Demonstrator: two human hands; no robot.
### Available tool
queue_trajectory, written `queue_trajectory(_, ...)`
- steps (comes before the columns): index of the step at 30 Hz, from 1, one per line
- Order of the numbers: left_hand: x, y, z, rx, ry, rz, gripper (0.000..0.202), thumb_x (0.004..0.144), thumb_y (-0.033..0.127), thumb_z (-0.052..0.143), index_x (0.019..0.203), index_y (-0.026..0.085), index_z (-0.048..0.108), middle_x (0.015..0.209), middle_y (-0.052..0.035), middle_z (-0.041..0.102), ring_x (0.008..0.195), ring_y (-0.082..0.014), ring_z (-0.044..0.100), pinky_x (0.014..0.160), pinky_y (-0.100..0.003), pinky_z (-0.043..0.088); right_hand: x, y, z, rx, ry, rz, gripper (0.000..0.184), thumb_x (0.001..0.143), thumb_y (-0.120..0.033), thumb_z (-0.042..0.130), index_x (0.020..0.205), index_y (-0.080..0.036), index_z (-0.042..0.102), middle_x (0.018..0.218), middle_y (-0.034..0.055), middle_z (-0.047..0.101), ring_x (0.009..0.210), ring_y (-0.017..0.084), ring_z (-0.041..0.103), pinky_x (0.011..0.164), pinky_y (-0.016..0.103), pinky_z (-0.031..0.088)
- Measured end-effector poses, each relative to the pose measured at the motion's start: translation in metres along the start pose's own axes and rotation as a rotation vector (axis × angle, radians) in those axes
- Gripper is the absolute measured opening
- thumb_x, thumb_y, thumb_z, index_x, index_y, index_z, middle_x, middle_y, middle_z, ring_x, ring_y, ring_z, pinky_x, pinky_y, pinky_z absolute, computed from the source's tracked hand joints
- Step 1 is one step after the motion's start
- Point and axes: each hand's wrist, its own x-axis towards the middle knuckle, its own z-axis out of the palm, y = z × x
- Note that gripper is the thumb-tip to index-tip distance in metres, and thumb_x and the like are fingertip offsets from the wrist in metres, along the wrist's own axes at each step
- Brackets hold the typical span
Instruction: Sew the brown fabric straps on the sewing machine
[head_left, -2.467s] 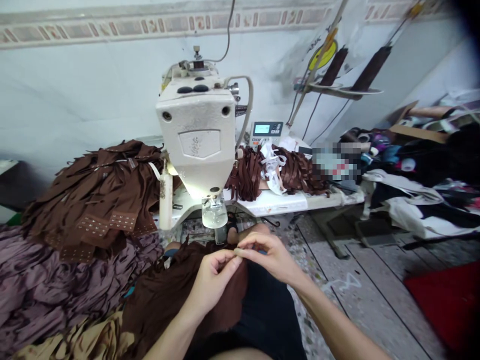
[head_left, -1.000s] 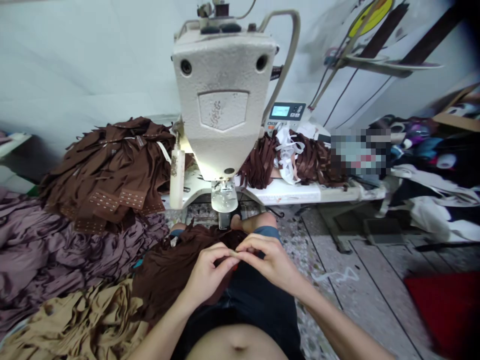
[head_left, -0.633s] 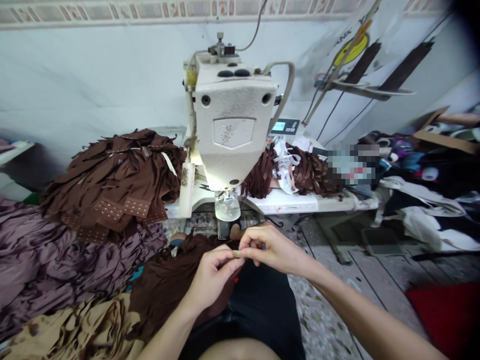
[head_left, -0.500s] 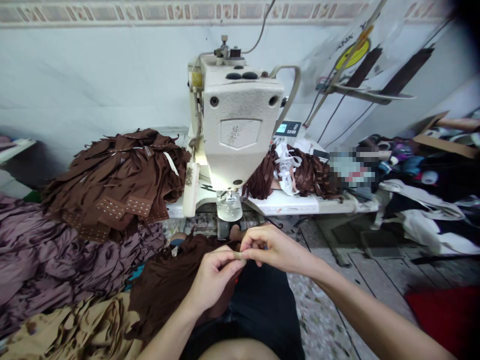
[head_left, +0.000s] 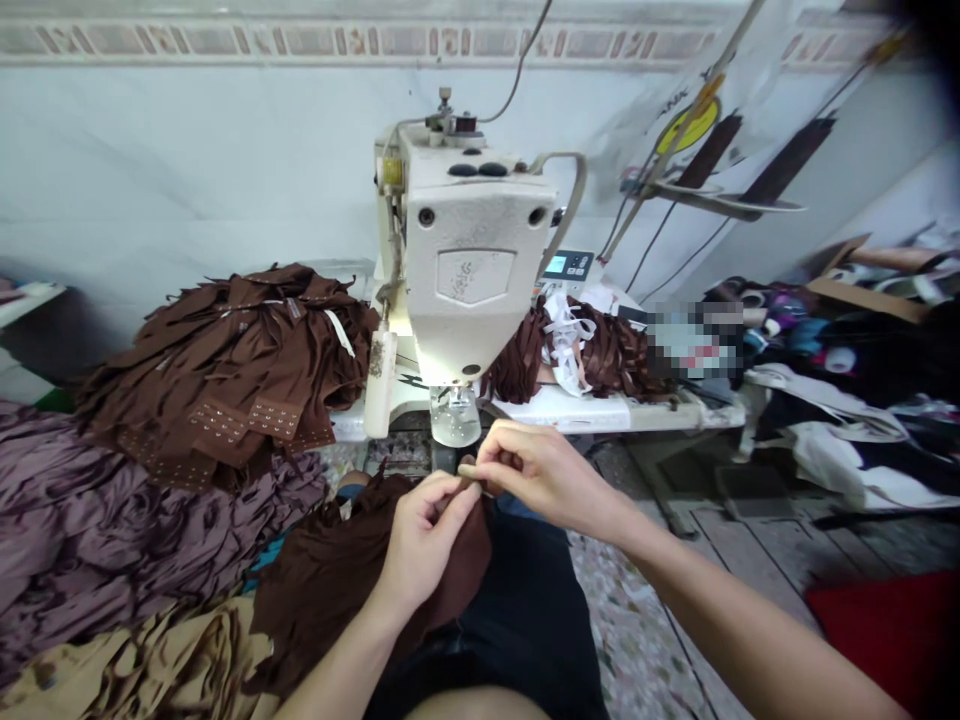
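My left hand [head_left: 427,535] and my right hand [head_left: 536,470] meet in front of me, both pinched together on a small edge of a brown fabric piece [head_left: 337,580] that lies across my lap. The fingertips touch just below the foot of a white sewing machine [head_left: 461,270]. What exactly lies between the fingertips is too small to make out beyond the brown cloth.
A heap of brown pieces with rows of hooks [head_left: 225,380] lies left of the machine, purple cloth [head_left: 90,540] and tan cloth [head_left: 150,670] below it. Brown straps and white ribbon [head_left: 577,350] lie on the machine table [head_left: 600,410]. Clutter fills the right; a red mat [head_left: 892,630] lies on the floor.
Both hands have risen slightly toward the machine's foot while staying pinched together on the brown piece. The view has shifted up and down between frames.
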Motion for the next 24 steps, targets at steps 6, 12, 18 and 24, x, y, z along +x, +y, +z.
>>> queue_trajectory(6,0.017,0.014,-0.012,0.725,0.34,0.538,0.029,0.105,0.021,0.065,0.133,0.022,0.072,0.121,-0.0105,0.075,0.106,-0.0224,0.072,0.094,-0.032,0.06,0.04,0.011,-0.005,-0.067,0.116,0.022,0.027,0.099,-0.034,0.075,0.077,-0.02,0.072,0.076,0.0017,0.072,0.068,0.017,0.062,0.063,0.029,0.041)
queue_trajectory(12,0.023,0.015,-0.016,1.147,0.075,0.754,0.051,0.106,0.039,0.065,0.15,0.013,0.061,0.137,-0.0163,0.074,0.119,-0.0333,0.067,0.099,-0.044,0.062,0.049,0.029,0.002,0.227,0.114,0.172,0.036,0.087,-0.051,0.084,0.071,-0.019,0.076,0.068,0.0026,0.074,0.062,0.017,0.061,0.059,0.029,0.044)
queue_trajectory(18,0.025,0.012,-0.002,1.151,0.195,0.749,0.049,0.105,0.034,0.065,0.149,0.012,0.061,0.129,-0.0181,0.075,0.116,-0.0336,0.069,0.096,-0.045,0.063,0.046,0.04,0.017,0.636,0.219,0.316,0.045,0.069,-0.054,0.096,0.079,-0.018,0.071,0.074,0.0005,0.072,0.066,0.016,0.064,0.064,0.029,0.05)
queue_trajectory(24,0.025,0.012,0.006,1.125,0.241,0.736,0.047,0.103,0.032,0.068,0.144,0.012,0.064,0.126,-0.0186,0.075,0.114,-0.0352,0.069,0.095,-0.049,0.064,0.046,0.046,0.028,0.797,0.271,0.367,0.053,0.063,-0.049,0.101,0.085,-0.019,0.064,0.076,-0.0039,0.067,0.067,0.013,0.062,0.066,0.027,0.049)
